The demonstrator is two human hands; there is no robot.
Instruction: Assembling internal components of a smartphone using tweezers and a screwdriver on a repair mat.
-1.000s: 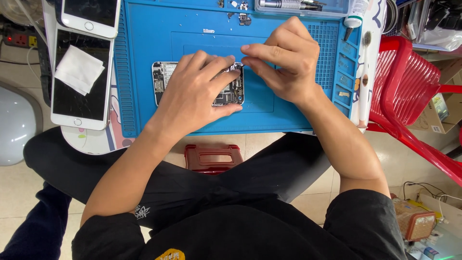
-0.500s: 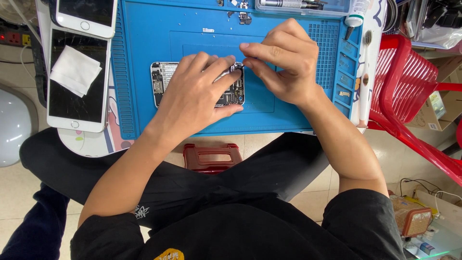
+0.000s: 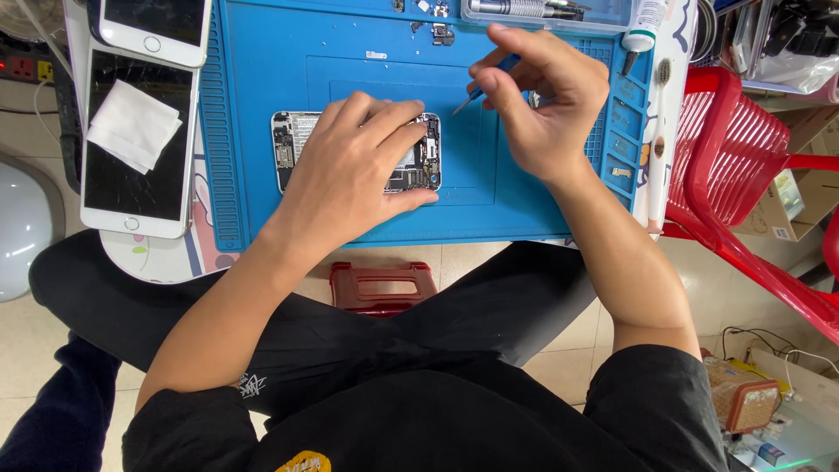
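Two hands at work. Right hand (image 3: 546, 96): fingers pinched on a thin blue-handled tool (image 3: 483, 87), now lifted clear of the opened phone (image 3: 357, 152), where it touched before; probing pauses. Left hand (image 3: 354, 170): fingers spread flat, pressing the phone onto the blue mat (image 3: 262, 105). Phone's long axis runs left-right across the worktop.
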